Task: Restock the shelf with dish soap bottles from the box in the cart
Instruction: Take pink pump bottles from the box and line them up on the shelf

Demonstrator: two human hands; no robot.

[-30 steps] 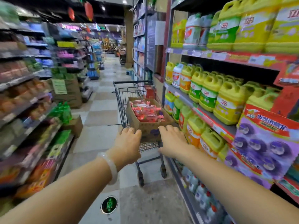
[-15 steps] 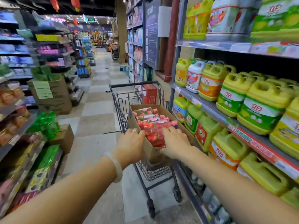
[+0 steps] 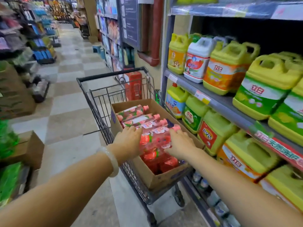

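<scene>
A wire shopping cart (image 3: 105, 97) stands beside the shelf and carries an open cardboard box (image 3: 157, 179). Inside lie pink dish soap bottles (image 3: 136, 112) on their sides, caps toward the shelf. Both my hands are in the box on one plastic-wrapped pack of these bottles (image 3: 155, 140). My left hand (image 3: 129, 142) grips its left side, fingers curved over the top. My right hand (image 3: 180, 144) grips its right side, thumb along the near face. The grey shelf (image 3: 218, 100) on the right is packed with yellow jugs.
Big yellow and white detergent jugs (image 3: 260, 89) fill the right-hand shelves at several levels. A red carton (image 3: 133, 84) stands upright at the cart's far end. Cardboard boxes (image 3: 27, 149) and green goods line the aisle's left side. A checkered floor runs ahead.
I have stepped closer to the cart. My hands left the box's near edge, reached in, and now grip a pack of bottles.
</scene>
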